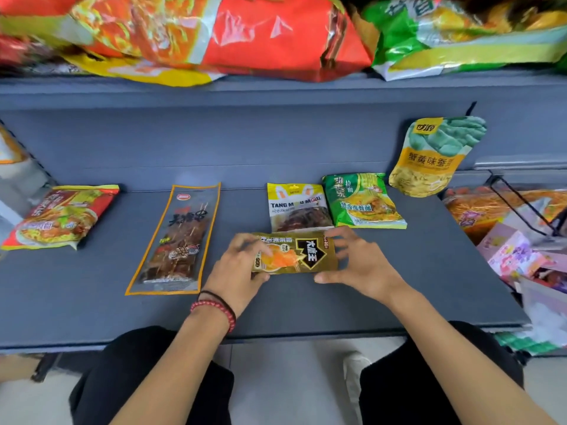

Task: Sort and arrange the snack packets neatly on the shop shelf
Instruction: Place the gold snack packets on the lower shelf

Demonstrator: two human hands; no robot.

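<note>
"Gold-brown snack packet [294,252], where is it?"

"Near the front middle of the grey shelf [352,305], lying crosswise between both hands. I cannot quite tell whether it rests on the shelf or sits just above it."

"How do the hands have it?"

"The left hand [237,265] grips the left end, its fingers [245,240] curled over the far edge and its thumb at the near edge. The right hand [360,262] holds the right end, with its fingers [340,237] spread and bent over the top and its thumb at the near corner. A red bead bracelet [214,308] circles the left wrist."

"What lies behind it?"

"Just beyond it lies a yellow TANG MOU MOU packet [299,207], flat, with a green noodle packet [362,200] touching its right side. Further right, a yellow and green pouch [435,157] stands upright against the back panel."

"And on the left?"

"A long clear skewer packet [176,240] with an orange border lies lengthwise, a little tilted. Well apart from it, by the left end, lies a red noodle packet [61,216]."

"Anything above?"

"Large red bags [260,35] and a green bag [460,32] overhang the upper shelf, though they are blurred. At the right edge sits a wire basket [521,207] of mixed goods."
</note>
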